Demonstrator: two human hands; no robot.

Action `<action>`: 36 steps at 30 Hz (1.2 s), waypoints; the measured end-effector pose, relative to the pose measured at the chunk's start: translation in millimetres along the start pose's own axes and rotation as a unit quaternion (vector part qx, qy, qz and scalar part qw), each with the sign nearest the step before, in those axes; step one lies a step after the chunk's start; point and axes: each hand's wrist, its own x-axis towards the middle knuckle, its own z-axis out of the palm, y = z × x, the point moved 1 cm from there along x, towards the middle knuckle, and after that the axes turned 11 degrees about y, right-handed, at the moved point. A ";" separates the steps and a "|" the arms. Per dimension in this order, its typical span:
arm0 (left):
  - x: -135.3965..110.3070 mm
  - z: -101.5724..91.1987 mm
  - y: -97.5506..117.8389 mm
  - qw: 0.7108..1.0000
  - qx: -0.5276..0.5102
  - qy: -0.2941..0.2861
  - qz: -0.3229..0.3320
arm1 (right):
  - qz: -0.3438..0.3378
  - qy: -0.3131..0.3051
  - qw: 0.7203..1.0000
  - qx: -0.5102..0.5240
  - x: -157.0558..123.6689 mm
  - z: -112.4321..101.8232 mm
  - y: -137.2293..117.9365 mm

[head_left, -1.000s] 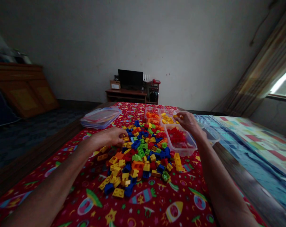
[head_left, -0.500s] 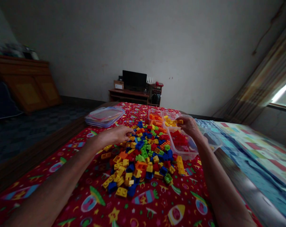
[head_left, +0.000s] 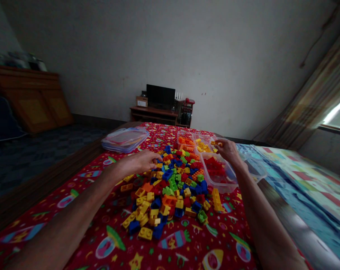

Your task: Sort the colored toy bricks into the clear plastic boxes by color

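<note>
Loose toy building bricks in yellow, blue, red, green and orange lie heaped on a red patterned cloth. My left hand reaches to the left back edge of this heap. Its fingers are curled down among the bricks, and whatever they grip is hidden. My right hand is above the clear containers on the right, pinching a small yellow brick at its fingertips. Below and left of it, one clear container holds red bricks. Yellow bricks fill another behind, and orange bricks a third.
A stack of clear lids rests at the back left of the cloth. One long yellow brick lies right of the heap. Another clear container sits partly behind my right forearm. A bed stands to the right.
The view has shifted a little, so the bricks and containers appear slightly lower. My right hand still pinches the yellow brick above the containers, and my left hand stays at the heap.
</note>
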 end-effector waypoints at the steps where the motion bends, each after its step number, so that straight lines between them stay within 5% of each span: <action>1: -0.1 -0.2 -0.1 1.000 -0.002 -0.003 -0.006 | 0.001 -0.007 1.000 -0.013 4.3 3.6 0.6; 8: 0.7 1.3 -3.5 0.999 -0.010 -0.011 -0.028 | 0.012 -0.092 0.993 -0.078 40.1 24.8 0.9; 12: 1.4 2.4 -4.9 1.000 -0.007 0.003 -0.025 | -0.008 -0.060 0.994 -0.091 42.4 25.0 -4.6; 16: 1.1 1.7 -1.2 0.999 -0.019 0.017 -0.021 | -0.060 -0.026 0.997 -0.047 21.8 16.5 -27.9; 26: 3.3 8.0 -5.8 0.997 -0.070 0.035 -0.004 | -0.227 -0.139 0.962 0.063 -53.5 1.4 -126.4; 36: 8.2 10.2 -0.7 0.998 -0.002 0.062 0.017 | -0.242 -0.172 0.954 0.037 -67.9 10.8 -120.0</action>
